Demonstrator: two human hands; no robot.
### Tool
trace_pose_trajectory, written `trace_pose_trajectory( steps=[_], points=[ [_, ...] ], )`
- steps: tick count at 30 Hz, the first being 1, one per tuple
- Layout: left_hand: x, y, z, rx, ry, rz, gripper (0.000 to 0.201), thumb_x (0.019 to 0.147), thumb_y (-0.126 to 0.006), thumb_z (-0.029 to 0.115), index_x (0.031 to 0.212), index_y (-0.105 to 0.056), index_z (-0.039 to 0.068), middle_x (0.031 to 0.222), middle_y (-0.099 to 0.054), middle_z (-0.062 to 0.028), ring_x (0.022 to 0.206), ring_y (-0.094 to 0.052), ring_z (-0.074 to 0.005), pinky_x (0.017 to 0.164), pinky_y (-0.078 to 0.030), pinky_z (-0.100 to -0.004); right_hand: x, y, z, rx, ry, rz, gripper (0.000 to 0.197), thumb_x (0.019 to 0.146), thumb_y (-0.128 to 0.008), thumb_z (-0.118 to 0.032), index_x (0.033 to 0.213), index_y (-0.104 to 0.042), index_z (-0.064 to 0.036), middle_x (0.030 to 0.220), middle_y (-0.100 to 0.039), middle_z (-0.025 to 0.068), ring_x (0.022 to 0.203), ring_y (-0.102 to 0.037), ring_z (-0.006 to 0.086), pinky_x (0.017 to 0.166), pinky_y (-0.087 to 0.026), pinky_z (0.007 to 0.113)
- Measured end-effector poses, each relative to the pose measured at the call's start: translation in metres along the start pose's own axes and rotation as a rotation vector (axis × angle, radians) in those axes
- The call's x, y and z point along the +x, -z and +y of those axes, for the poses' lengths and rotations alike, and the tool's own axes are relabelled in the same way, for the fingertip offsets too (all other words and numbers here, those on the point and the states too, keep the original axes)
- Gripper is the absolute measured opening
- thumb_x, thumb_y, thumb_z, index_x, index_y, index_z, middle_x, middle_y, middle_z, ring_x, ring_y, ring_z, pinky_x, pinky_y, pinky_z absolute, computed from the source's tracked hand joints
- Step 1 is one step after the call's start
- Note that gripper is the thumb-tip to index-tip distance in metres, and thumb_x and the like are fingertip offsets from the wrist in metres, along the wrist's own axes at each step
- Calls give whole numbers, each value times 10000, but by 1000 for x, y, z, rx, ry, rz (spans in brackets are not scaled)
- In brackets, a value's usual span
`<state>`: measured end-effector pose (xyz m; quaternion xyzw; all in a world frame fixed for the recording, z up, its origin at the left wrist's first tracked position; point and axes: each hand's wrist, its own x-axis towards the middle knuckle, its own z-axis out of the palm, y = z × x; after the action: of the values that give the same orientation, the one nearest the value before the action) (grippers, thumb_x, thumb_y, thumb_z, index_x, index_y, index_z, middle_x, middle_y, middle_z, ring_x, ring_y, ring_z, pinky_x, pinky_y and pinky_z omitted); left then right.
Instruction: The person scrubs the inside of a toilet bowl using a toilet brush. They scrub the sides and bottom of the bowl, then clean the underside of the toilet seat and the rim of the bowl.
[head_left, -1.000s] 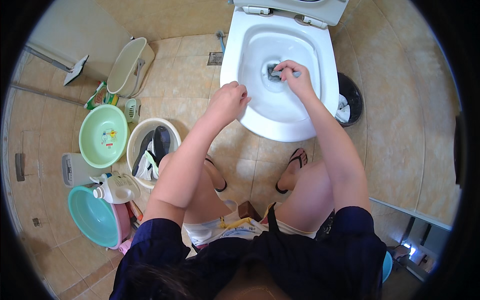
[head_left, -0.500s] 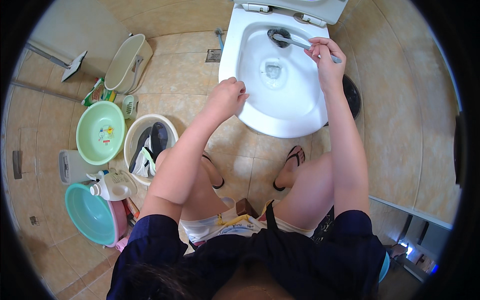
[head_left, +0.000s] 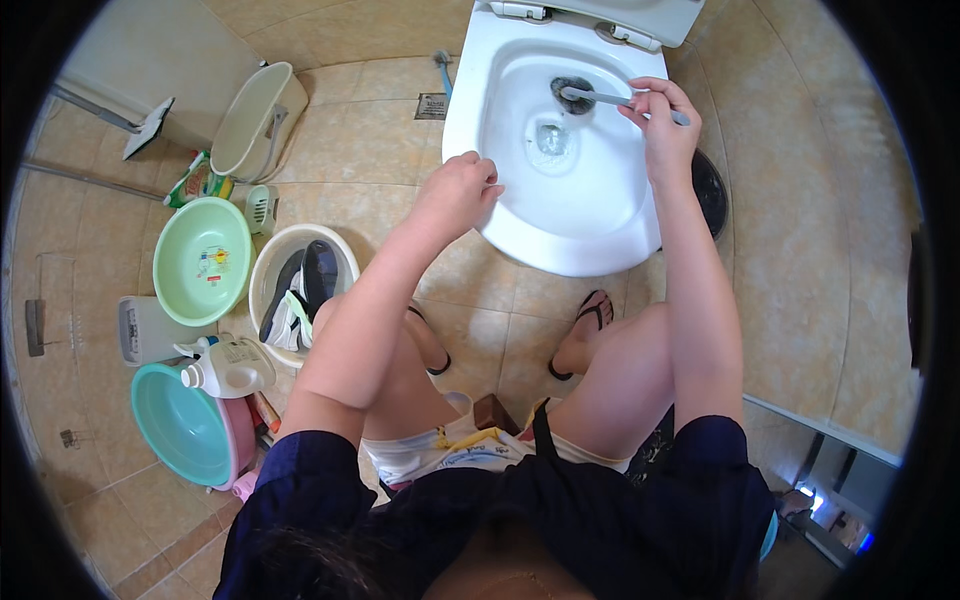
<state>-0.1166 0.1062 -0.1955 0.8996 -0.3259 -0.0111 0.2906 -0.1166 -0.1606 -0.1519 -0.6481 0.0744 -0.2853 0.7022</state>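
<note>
In front of me stands a white toilet bowl [head_left: 560, 245] with its lid raised and a little water at the drain. My right hand [head_left: 666, 130], over the bowl's right rim, grips the grey handle of a scouring brush [head_left: 605, 98]. Its round, dark, wiry head rests against the inner wall at the back of the bowl, behind the drain. My left hand [head_left: 461, 192] is at the bowl's left front rim with its fingers curled in and nothing visible in them. Whether it touches the rim is hard to tell.
On the left stand a green basin [head_left: 203, 262], a beige tub [head_left: 352, 278] with shoes in it, a teal basin [head_left: 180, 425], a white jug [head_left: 238, 368] and a beige bin [head_left: 232, 140]. A black round container [head_left: 710, 195] sits right of the toilet.
The brush head has moved down the back wall of the bowl, toward the drain, and my right hand has shifted slightly with it. My left hand stays by the rim.
</note>
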Motion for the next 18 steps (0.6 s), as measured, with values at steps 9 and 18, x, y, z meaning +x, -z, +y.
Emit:
trace_pose_trajectory(
  steps=[9, 18],
  points=[
    [-1, -3, -2, 0, -19, 20, 135, 796, -645, 132, 828, -620, 4, 772, -583, -143, 744, -585, -315, 682, -478, -394, 6, -19, -5, 73, 113, -92, 232, 852, -426, 12, 867, -656, 44, 649, -552, 20, 674, -562, 88, 669, -496, 234],
    [2, -1, 1, 11, 8, 1, 132, 795, -646, 132, 825, -622, 6, 795, -595, -147, 760, -589, -326, 694, -482, -404, -14, -22, 8, -2, 2, -207, 248, 832, -426, 33, 866, -672, 27, 681, -572, 17, 641, -522, 59, 624, -452, 211]
  ],
)
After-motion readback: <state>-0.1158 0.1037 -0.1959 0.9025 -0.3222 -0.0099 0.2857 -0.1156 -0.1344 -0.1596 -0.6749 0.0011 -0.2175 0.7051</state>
